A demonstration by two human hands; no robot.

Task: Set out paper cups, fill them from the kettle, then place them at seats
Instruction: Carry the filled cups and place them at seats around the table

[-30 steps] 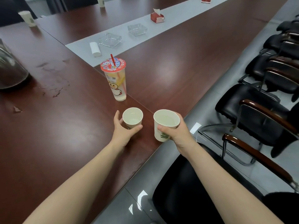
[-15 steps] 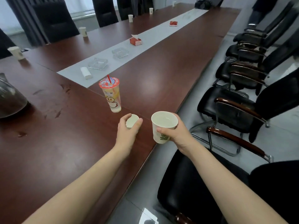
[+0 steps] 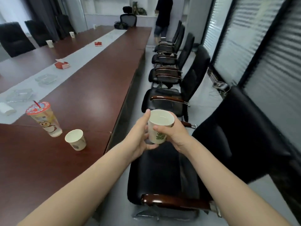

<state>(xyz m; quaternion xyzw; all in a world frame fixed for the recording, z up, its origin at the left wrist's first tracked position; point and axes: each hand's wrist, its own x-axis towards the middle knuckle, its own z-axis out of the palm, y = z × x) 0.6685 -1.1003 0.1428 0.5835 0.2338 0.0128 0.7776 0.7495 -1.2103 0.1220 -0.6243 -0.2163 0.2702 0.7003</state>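
both hands hold one paper cup (image 3: 160, 126) in the air, off the table (image 3: 97, 79), above the gap between its right edge and the near chair (image 3: 162, 168). the right hand (image 3: 175, 132) wraps it, thumb across the front. the left hand (image 3: 138, 136) closes on its left side and base.

the cup looks filled close to the rim, so a tilt or a jolt while walking could slop liquid onto the seat or floor. i judge that squeezing the thin wall would push the level over. the left forearm passes near the second cup (image 3: 76, 141), which stands by the table's right edge beside the plastic drink cup (image 3: 44, 119); a careless swing could knock it off.

the kettle is out of view. most fingers are hidden behind the held cup. whether the second cup holds liquid is hard to tell, and the right of the picture is blurred.
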